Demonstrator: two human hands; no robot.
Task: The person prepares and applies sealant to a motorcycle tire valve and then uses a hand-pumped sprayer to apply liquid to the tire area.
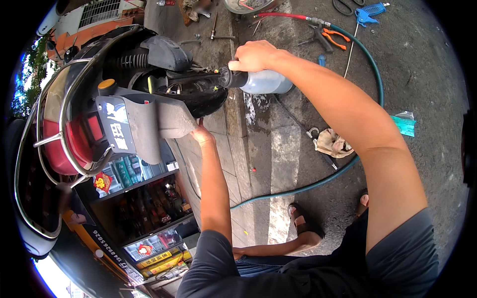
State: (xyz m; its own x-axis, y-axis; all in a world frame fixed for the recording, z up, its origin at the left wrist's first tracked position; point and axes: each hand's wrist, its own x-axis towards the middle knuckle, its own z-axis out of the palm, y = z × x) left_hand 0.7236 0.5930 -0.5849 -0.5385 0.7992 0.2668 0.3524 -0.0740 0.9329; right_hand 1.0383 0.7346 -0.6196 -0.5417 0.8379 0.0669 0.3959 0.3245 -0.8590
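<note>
My right hand [256,55] is closed around the black head of a translucent spray bottle [271,82]. The bottle's head points at the scooter's rear wheel, close to the black tyre [211,105]. Lower down, my left hand [202,135] grips the tip of the grey rear mudguard [174,119], just below the tyre; most of its fingers are hidden behind it. The scooter's red tail light [64,141] and chrome rack [63,107] fill the left side. A wet patch [256,107] darkens the pavement beneath the bottle.
A teal hose [380,79] with a red end curves around the right. Orange-handled pliers [335,38], a blue air gun [368,14] and a T-handle wrench [214,35] lie on the ground. A crumpled rag [332,144] sits nearer. Shop shelves [144,208] stand at lower left.
</note>
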